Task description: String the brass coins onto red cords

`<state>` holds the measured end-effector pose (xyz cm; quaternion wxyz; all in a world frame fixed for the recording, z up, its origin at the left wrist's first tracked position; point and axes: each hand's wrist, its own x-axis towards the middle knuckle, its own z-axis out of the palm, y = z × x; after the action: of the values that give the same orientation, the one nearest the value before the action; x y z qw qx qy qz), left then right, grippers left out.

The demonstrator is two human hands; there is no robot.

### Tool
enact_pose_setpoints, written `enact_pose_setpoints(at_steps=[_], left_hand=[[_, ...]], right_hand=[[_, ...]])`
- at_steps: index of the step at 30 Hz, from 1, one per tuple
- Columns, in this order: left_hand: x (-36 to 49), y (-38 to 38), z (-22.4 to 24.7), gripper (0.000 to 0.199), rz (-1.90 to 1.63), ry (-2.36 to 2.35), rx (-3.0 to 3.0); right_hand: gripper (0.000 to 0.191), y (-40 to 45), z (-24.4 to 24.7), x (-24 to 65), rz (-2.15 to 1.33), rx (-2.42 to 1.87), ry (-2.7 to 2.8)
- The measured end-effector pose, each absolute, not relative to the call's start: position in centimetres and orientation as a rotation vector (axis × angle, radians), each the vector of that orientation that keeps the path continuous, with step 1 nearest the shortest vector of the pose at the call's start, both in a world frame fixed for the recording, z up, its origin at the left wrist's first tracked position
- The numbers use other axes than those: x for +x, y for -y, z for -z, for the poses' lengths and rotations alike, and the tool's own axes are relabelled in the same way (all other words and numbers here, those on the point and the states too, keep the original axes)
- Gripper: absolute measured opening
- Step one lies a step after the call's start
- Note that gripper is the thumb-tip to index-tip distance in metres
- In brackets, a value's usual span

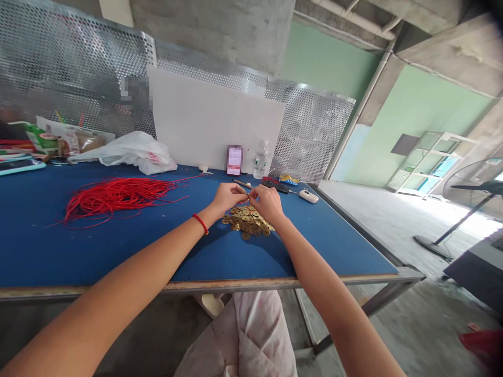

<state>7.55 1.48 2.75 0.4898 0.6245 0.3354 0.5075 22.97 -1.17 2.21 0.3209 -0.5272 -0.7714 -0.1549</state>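
My left hand (228, 196) and my right hand (268, 202) meet fingertip to fingertip just above a heap of brass-coloured coins (251, 226) with holes in their middles. Both hands are closed in a pinch. Between the fingertips shows a short bit of thin red cord, with perhaps a small coin on it, mostly hidden by the fingers. A red braided bracelet (200, 223) circles my left wrist. To the left lies a loose bundle of long red cords (121, 198) on the blue tabletop (149, 251).
Behind my hands stand a propped phone (234, 159) and a clear plastic bottle (260, 161). A white case (308, 196) and a yellow-blue packet (288, 179) lie right. A white plastic bag (135, 152) sits back left. A white board (216, 120) backs the table.
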Motion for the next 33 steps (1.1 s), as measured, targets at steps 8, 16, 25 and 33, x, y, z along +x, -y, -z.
enact_pose_setpoints(at_steps=[8, 16, 25, 33], left_hand=[[7.6, -1.1, -2.9, 0.014, -1.222, -0.851, 1.501], [7.5, -1.3, -3.0, 0.021, -1.198, -0.844, 1.498], [7.3, -1.8, -2.8, 0.013, -1.208, -0.84, 1.495], [6.8, -2.0, -3.1, 0.009, -1.233, -0.869, 1.488]], right_hand=[[0.011, 1.3, -2.4, 22.8, 0.45, -1.403, 2.074], [0.011, 1.0, -2.3, 23.0, 0.389, -1.391, 2.041], [0.013, 1.0, -2.5, 23.3, 0.36, -1.381, 1.961], [0.009, 0.4, -2.9, 24.4, 0.131, -1.368, 1.591]])
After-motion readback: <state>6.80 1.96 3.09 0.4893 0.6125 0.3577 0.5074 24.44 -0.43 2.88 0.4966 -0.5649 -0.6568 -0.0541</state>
